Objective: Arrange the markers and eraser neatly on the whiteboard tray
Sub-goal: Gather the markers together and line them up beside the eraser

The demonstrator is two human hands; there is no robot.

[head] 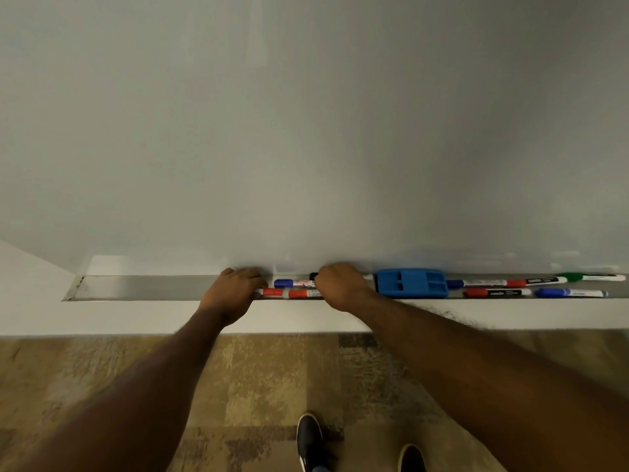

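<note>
Plastic throughout: the markers are light, rigid, smooth-barrelled cylinders. They are judged liable to roll and to slide along the metal tray [143,287]. They are best taken mid-barrel between thumb and fingers, or nudged from the cap end.

Between the hands, a blue-capped marker [289,283] lies at the back of the tray. Two red markers [272,292] lie end to end at the front, all three running lengthwise. A black-capped marker [313,276] shows its cap at the thumb side of the right hand [340,286], whose fingers are curled over it in a closed grip (a pale tip emerging on the far side of the hand appears to be the same barrel).

The left hand [231,294] is knuckles-up with fingers bent down into the tray, touching the left end of the front red marker. Whether it pinches anything cannot be told, the fingertips being hidden.

The eraser [412,283], in blue moulded plastic, sits flat in the tray just right of the right hand. It is judged light and stiff, and readily gripped across its narrow sides.

Beyond it lie five further markers [493,293] in two loose rows, with a green marker [589,277] slightly askew at the far end.

The whiteboard [306,131] rises behind the tray. Patterned carpet [258,376] and dark shoes [309,441] are below.
</note>
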